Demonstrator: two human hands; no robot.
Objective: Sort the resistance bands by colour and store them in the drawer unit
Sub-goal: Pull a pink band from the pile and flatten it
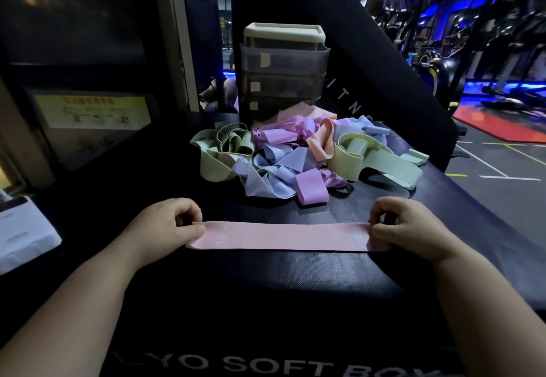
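At six o'clock from the heap (295,155), our left hand (165,223) and right hand (404,226) pinch the pink band (283,236) flat, likely for folding.

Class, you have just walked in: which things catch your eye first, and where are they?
A pink band lies flat on the black padded box, each end pinched by the left hand and right hand. Behind it sits a tangled pile of pastel bands, with the grey drawer unit standing just beyond.
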